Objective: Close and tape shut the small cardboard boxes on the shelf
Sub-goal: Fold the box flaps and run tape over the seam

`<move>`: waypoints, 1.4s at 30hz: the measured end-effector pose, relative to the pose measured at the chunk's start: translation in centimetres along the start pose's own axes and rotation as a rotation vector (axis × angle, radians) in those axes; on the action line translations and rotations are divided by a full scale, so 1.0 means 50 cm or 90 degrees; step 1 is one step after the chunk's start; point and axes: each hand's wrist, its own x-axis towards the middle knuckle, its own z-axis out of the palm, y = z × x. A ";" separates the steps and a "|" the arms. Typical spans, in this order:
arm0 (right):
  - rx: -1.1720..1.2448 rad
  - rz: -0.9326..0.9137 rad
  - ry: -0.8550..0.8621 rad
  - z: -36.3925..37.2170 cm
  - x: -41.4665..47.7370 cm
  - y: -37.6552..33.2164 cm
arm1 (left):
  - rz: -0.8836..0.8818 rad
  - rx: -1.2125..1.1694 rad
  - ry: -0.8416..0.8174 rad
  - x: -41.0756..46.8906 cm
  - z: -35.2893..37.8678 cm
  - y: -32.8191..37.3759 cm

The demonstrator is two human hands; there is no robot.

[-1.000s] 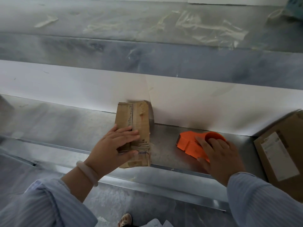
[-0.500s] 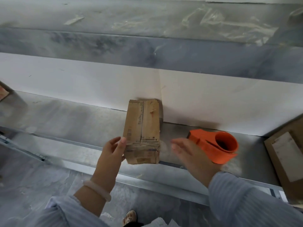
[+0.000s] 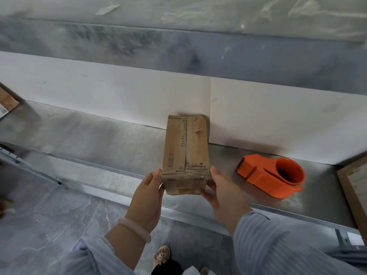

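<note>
Our left hand (image 3: pixel 148 193) and right hand (image 3: pixel 222 192) curl round the creased rectangular cardboard box (image 3: pixel 186 151) | smooth orange plastic tape dispenser (image 3: pixel 260 176) at its 3 o'clock | dull metal shelf (image 3: pixel 99 139)

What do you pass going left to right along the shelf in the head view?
Labelled box at the left edge, left hand, small cardboard box, right hand, orange tape dispenser, larger cardboard box at the right edge.

A packing or stockroom area is suggested by metal shelving (image 3: pixel 99 139), a cardboard box (image 3: pixel 186 147), an orange tape dispenser (image 3: pixel 260 176) and tape scraps (image 3: pixel 108 9).
</note>
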 end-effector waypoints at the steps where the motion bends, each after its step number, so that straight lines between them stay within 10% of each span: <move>1: -0.006 -0.018 -0.001 0.002 -0.001 0.005 | -0.002 -0.011 -0.002 0.000 0.001 -0.001; 11: -0.245 -0.220 0.050 -0.048 0.007 0.007 | -0.008 -0.013 0.035 0.025 -0.051 0.013; 16: -0.568 -0.624 -0.056 -0.060 0.002 -0.050 | 0.530 0.472 0.001 0.045 -0.052 0.064; 19: -0.694 -0.710 -0.124 -0.039 0.017 -0.053 | 0.663 0.640 -0.105 0.070 -0.032 0.070; 33: -0.739 -0.631 -0.305 -0.066 0.058 -0.094 | 0.682 0.676 -0.288 0.114 -0.086 0.081; 42: -0.371 -0.304 -0.291 -0.049 0.006 -0.083 | 0.360 0.425 -0.314 0.069 -0.080 0.062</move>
